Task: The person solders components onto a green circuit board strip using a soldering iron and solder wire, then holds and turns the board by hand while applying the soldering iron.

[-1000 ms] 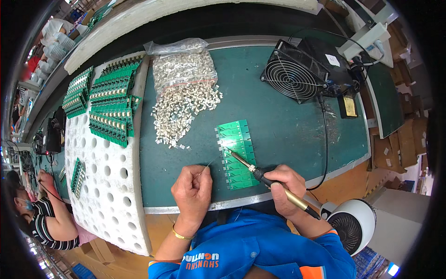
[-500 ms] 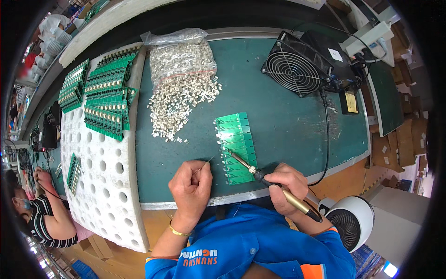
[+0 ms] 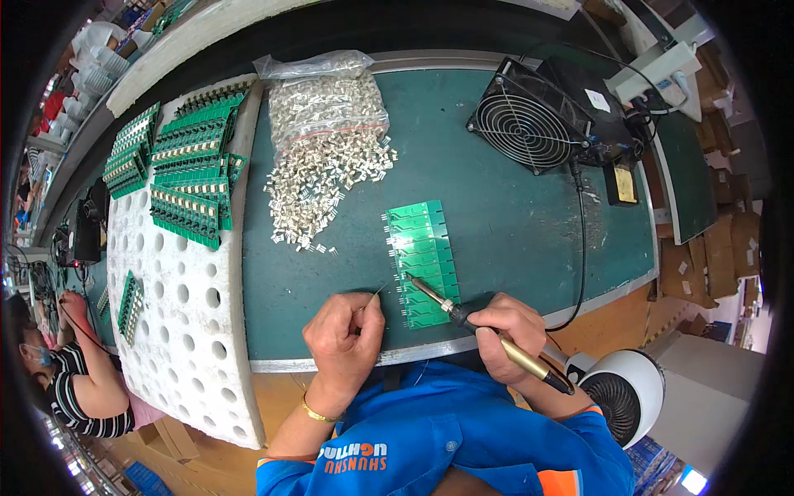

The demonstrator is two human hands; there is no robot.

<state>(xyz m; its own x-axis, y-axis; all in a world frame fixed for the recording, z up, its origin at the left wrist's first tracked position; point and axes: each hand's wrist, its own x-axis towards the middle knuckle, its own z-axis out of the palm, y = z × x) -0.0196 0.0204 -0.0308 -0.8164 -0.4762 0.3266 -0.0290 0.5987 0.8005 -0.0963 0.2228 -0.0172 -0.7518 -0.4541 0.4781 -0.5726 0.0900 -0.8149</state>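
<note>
The board, green and long, lies flat on the surface, near the middle of its front edge, with its length running away from that edge. Pins stick out along the board's left side.

The right grip is closed around the iron, by the front edge. The iron slants left and away, its tip at the board's left half; whether it touches cannot be told. The left grip is clenched, thumb against forefinger, pinching a thin wire that points toward the board's left side.

Toward the surface's far left corner, small white parts spill from a clear bag. A black fan stands toward the far right corner, with a sponge near the right edge. White foam with round holes lies along the left edge, carrying stacked boards at its far end.
</note>
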